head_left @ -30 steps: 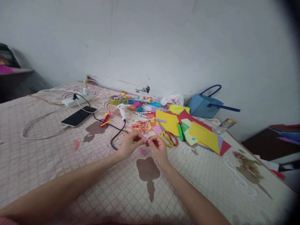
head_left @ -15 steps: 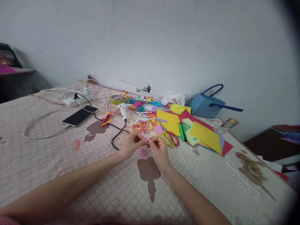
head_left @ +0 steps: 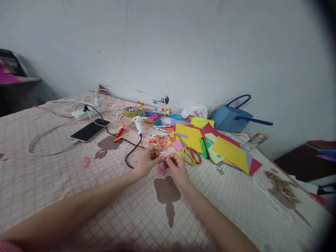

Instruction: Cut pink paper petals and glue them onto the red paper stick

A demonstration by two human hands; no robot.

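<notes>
My left hand (head_left: pixel 147 161) and my right hand (head_left: pixel 177 168) meet fingertip to fingertip above the middle of the table. Both are closed in a pinch on a small pink piece (head_left: pixel 162 156), perhaps paper; the fingers cover most of it. Just below them a pink paper scrap (head_left: pixel 160 170) lies on the tablecloth. Right of my right hand rest scissors (head_left: pixel 189 156) with one yellow and one red handle. A heap of tiny coloured paper snippets (head_left: pixel 157 141) lies beyond the fingers, with a white glue gun (head_left: pixel 138 125) behind on the left.
Coloured paper sheets (head_left: pixel 228 150) and a green cutter (head_left: pixel 204 147) spread to the right, before a blue bag (head_left: pixel 231 118). At left lie a phone (head_left: pixel 89 131), cables and a power strip (head_left: pixel 88 112). White string (head_left: pixel 273 203) and peanut-like brown pieces (head_left: pixel 285 187) are far right.
The fingertips have shifted slightly around the pink piece, and the right fingers are a little more curled. The view has moved very slightly; the things on the table stay put.
</notes>
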